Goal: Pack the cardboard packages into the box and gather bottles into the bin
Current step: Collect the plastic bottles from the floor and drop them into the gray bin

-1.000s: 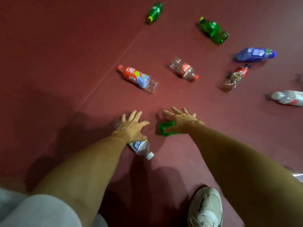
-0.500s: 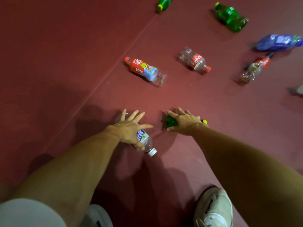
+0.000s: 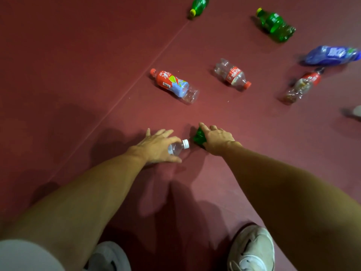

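While both arms reach down to the dark red floor point(image 3: 78, 75) | left hand point(image 3: 156, 148) clamps fingers and thumb round clear white-capped bottle point(image 3: 176, 147) | right hand point(image 3: 217, 137) curls over green bottle point(image 3: 198, 136), just beside the cap | red-labelled bottle point(image 3: 173, 85) and cola bottle point(image 3: 232, 75) lie on floor beyond, apart.

I read nothing for certain. Clear red-labelled bottle point(image 3: 232, 74): white script, cola-brand style, too small to confirm. Red-and-blue bottle point(image 3: 172, 84): white Chinese characters, which I can't make out. Blue bottle point(image 3: 332, 55): white lettering, blurred.
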`<state>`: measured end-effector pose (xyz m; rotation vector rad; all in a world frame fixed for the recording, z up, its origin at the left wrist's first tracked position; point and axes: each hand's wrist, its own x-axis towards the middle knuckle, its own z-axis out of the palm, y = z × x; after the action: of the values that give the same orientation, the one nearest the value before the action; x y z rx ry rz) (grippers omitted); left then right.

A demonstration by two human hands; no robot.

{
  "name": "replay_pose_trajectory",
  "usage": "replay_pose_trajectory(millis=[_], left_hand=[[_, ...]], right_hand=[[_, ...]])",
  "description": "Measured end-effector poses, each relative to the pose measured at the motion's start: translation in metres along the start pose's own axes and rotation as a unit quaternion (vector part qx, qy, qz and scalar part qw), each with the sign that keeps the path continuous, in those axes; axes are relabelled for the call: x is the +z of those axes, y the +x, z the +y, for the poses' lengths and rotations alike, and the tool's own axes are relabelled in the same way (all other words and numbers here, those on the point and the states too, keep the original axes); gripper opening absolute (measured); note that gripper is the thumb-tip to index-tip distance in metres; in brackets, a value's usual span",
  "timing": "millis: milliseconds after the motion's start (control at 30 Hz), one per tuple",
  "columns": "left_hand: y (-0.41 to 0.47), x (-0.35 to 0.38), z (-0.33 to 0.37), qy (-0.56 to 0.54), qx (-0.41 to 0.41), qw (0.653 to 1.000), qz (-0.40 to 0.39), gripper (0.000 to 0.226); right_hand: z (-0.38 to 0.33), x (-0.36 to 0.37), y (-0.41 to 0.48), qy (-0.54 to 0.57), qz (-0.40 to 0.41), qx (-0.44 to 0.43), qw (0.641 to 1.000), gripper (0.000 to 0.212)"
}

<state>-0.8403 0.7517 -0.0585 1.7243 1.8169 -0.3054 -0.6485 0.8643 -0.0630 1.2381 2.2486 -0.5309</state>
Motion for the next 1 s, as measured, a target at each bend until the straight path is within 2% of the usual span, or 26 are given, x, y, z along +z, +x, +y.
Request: replay_pose_trajectory(millis=[100, 233, 333, 533, 767, 900, 1000], left_hand=[[-0.007, 0.004, -0.009, 0.055, 0.001, 0.997, -0.06, 0.092], [-0.012, 0.006, -0.009, 0.058, -0.017, 0.995, -0.077, 0.097], [-0.014, 0.005, -0.006, 0.077, -0.02, 0.995, -0.061, 0.095], [-0.017, 0.008, -0.006, 0.07, -0.01, 0.997, -0.022, 0.094], [-0.011, -0.012, 0.0, 0.029, -0.077, 0.995, 0.053, 0.098], [-0.022, -0.062, 0.005, -0.019, -0.126, 0.988, 0.089, 0.099], [-0.057, -0.112, 0.017, -0.04, -0.135, 0.985, 0.096, 0.101]], right_hand=[[-0.007, 0.004, -0.003, -0.009, -0.016, 0.003, 1.0, 0.083], [-0.008, 0.008, -0.01, 0.001, -0.047, 0.01, 0.999, 0.097], [-0.009, 0.011, -0.017, 0.001, -0.05, 0.003, 0.999, 0.1], [-0.007, 0.015, -0.019, -0.073, -0.014, 0.001, 0.997, 0.094], [-0.006, 0.006, -0.024, -0.068, 0.007, -0.003, 0.998, 0.09], [-0.011, -0.041, -0.043, -0.045, 0.051, -0.015, 0.998, 0.087], [-0.022, -0.103, -0.078, -0.043, 0.08, -0.029, 0.995, 0.094]])
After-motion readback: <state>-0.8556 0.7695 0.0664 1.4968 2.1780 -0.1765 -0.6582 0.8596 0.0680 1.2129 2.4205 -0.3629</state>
